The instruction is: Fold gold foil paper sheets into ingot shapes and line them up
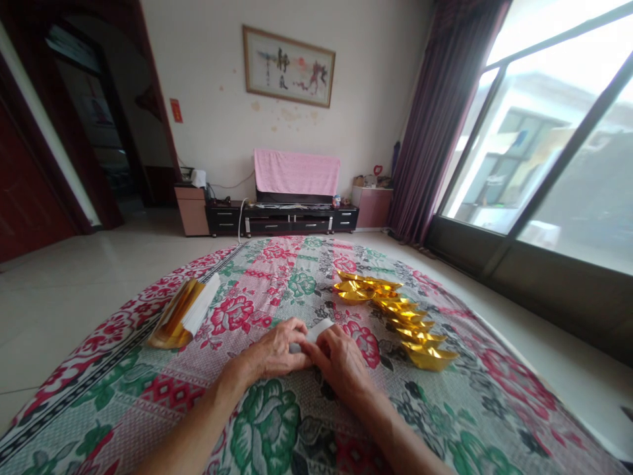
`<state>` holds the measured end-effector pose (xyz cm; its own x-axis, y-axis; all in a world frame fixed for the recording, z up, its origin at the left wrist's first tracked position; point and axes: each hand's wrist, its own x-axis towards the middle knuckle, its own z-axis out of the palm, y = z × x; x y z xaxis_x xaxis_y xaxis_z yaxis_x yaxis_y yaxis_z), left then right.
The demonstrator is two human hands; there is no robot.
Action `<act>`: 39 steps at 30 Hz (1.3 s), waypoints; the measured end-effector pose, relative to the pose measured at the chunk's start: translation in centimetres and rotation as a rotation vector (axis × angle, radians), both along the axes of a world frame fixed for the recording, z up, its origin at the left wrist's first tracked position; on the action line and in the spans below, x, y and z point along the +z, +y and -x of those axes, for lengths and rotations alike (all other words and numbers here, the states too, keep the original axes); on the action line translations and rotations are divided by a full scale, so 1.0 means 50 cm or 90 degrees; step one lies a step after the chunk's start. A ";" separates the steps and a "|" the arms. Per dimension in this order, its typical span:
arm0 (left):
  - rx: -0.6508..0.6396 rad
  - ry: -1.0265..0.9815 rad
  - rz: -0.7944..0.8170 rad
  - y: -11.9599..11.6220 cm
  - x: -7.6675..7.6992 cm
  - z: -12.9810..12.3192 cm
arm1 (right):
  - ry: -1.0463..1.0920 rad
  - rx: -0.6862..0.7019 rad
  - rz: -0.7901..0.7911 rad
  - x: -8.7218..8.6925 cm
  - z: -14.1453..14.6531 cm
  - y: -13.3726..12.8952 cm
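Between both hands a small folded sheet of paper (320,327) shows its whitish side, held just above the flowered cloth. My left hand (283,346) has its fingers closed on the paper's left end. From the other side my right hand (341,356) grips it, thumb and fingers pressed together. The fingers hide much of the sheet, so its exact fold cannot be made out. To the right of my right hand stand several folded gold paper ingots (429,355) in a slanting row. A stack of gold and white paper sheets (185,313) lies off to the left.
A patterned cloth (267,409) in red, green and grey covers the round table. Beyond it, a low black TV cabinet (289,221) stands at the wall with a pink cloth (297,173) above it. Purple curtains (430,119) hang beside the large window at right.
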<state>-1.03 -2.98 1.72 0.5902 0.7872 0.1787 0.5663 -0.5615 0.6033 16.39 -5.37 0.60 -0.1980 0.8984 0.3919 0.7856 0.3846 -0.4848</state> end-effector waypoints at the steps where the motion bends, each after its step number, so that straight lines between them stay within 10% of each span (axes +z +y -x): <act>1: 0.001 0.003 0.002 0.001 0.000 0.000 | 0.000 -0.004 0.001 -0.001 0.001 0.002; 28: 0.006 -0.041 -0.019 0.007 0.001 -0.008 | -0.058 -0.013 -0.049 -0.016 0.008 -0.007; 39: 0.364 -0.665 0.299 0.040 0.012 0.031 | -0.049 -0.033 -0.061 -0.012 0.011 -0.009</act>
